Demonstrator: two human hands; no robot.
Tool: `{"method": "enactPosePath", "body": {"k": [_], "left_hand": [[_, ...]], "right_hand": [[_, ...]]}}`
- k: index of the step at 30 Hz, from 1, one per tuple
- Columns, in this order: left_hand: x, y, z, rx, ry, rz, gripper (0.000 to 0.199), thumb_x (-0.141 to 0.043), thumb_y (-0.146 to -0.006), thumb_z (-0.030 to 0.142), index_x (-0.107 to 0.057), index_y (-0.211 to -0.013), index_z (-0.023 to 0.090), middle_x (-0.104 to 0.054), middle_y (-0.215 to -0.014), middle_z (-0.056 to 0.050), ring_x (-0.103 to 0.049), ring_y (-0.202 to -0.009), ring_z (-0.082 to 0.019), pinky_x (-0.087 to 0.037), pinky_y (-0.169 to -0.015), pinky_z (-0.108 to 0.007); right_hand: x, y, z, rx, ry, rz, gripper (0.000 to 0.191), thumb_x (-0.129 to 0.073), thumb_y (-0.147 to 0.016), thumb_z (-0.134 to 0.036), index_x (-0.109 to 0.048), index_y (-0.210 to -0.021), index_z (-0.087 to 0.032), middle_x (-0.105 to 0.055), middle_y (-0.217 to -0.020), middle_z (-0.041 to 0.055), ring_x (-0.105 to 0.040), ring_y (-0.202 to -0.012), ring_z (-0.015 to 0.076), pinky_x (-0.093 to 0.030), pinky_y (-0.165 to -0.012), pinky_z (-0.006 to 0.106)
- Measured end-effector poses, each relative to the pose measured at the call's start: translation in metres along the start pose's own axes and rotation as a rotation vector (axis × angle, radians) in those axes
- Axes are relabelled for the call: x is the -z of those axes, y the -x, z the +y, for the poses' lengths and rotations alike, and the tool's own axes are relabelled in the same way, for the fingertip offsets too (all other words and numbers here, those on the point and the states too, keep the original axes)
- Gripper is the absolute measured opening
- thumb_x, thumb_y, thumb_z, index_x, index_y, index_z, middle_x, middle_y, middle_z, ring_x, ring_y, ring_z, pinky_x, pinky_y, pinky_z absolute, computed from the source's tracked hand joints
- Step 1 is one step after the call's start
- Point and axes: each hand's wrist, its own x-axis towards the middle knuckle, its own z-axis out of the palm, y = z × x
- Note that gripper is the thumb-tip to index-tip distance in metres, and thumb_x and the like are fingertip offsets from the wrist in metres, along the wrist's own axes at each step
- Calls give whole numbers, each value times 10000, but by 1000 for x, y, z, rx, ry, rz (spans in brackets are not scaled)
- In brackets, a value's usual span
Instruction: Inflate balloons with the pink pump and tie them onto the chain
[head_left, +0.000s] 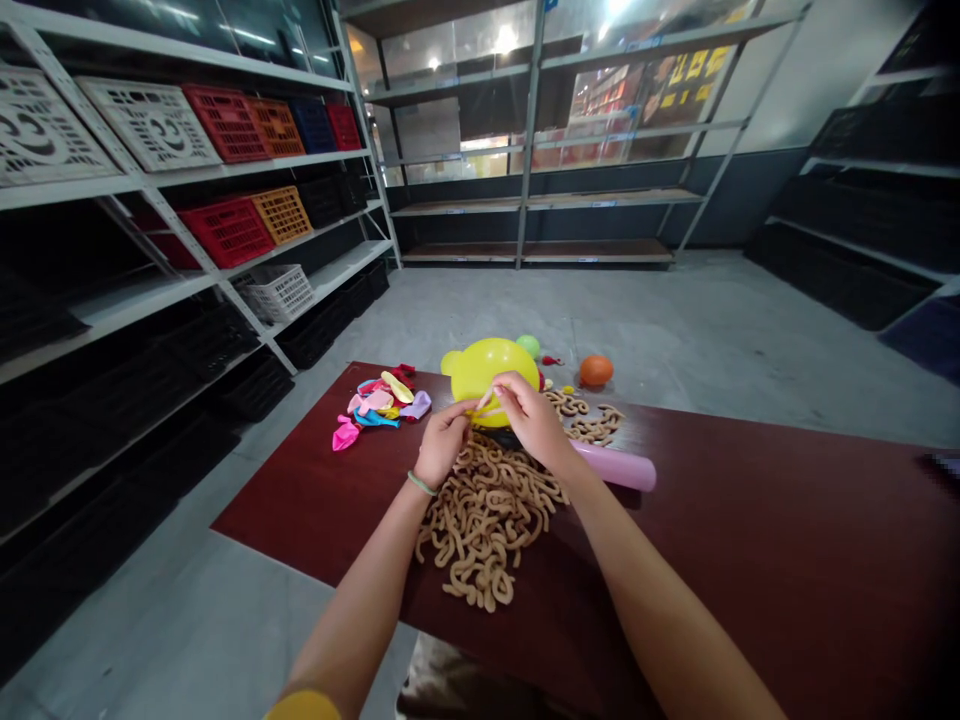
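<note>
Over a pile of tan curled pieces (pixel 495 500), my left hand (pixel 442 440) and my right hand (pixel 529 415) meet fingertip to fingertip. Both are closed in a pinch, the left with a green band on its wrist. A small pale strip shows between the fingers, too small to tell its kind. Right behind the fingertips rests an inflated yellow balloon (pixel 491 365), partly hidden by them. A long pink balloon (pixel 615 466) lies beside my right forearm, its near end covered by the arm.
Several uninflated balloons (pixel 379 400) lie at the left of the dark red table (pixel 750 520). An orange balloon (pixel 596 371) and a green balloon (pixel 529 346) sit near the far edge, by more curled pieces (pixel 598 428). Shelves with crates (pixel 225 230) stand at left.
</note>
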Motion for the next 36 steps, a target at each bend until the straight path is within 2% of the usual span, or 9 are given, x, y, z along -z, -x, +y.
{"method": "enactPosePath", "body": {"k": [4, 9, 17, 20, 24, 29, 32, 36], "left_hand": [[-1, 1, 0, -2, 4, -83, 258, -547, -822, 316, -699, -968, 169, -585, -635, 14, -495, -473, -78, -345, -436, -188], [-3, 2, 4, -46, -71, -165, 280, -614, -821, 429, -673, -916, 173, -672, -762, -22, -608, -609, -110, -454, -558, -212], [-2, 6, 13, -20, 35, -153, 348, -689, -762, 502, -665, -836, 163, -672, -721, -25, -610, -574, -117, -503, -579, -245], [-3, 6, 10, -37, -7, -154, 348, -682, -772, 505, -658, -794, 158, -647, -668, -17, -591, -534, -111, -486, -544, -236], [-7, 7, 3, -100, -188, -114, 323, -575, -863, 479, -653, -788, 174, -610, -612, 1, -564, -501, -114, -433, -504, -228], [-10, 9, -2, -379, -629, 1, 293, -458, -954, 363, -624, -773, 203, -617, -666, -22, -589, -641, -158, -433, -622, -256], [-13, 10, -5, -506, -824, -13, 267, -408, -978, 308, -597, -824, 198, -645, -791, -58, -607, -742, -182, -435, -680, -277], [-15, 10, -10, -575, -908, -48, 218, -449, -968, 338, -592, -934, 176, -674, -920, -100, -630, -819, -203, -445, -697, -294]], "right_hand": [[6, -2, 5, -31, 25, 32, 258, -400, -972, -426, -591, -1031, -262, -657, -853, 7, -604, -688, 171, -450, -663, 283], [11, -5, 5, -14, 32, 9, 240, -404, -973, -393, -594, -1024, -255, -672, -907, 17, -624, -767, 178, -457, -719, 289], [19, -6, 3, -38, 59, -9, 219, -417, -969, -390, -588, -1008, -259, -638, -823, 3, -587, -697, 169, -424, -666, 291], [18, -6, 3, -36, 26, -15, 195, -427, -961, -377, -579, -980, -255, -619, -815, -3, -576, -700, 165, -419, -663, 294], [15, -7, 3, -84, -159, -26, 164, -462, -932, -388, -531, -1009, -261, -570, -773, -21, -555, -677, 157, -431, -622, 286], [12, -8, -3, -129, -326, -112, 160, -545, -886, -376, -484, -986, -267, -496, -659, -69, -517, -603, 136, -412, -583, 268], [7, -5, -10, -104, -303, -131, 158, -579, -865, -366, -508, -956, -258, -550, -711, -56, -554, -662, 136, -441, -646, 276], [2, -2, -16, -29, -266, -184, 127, -573, -880, -353, -563, -949, -246, -639, -866, -13, -607, -797, 153, -484, -745, 302]]}}
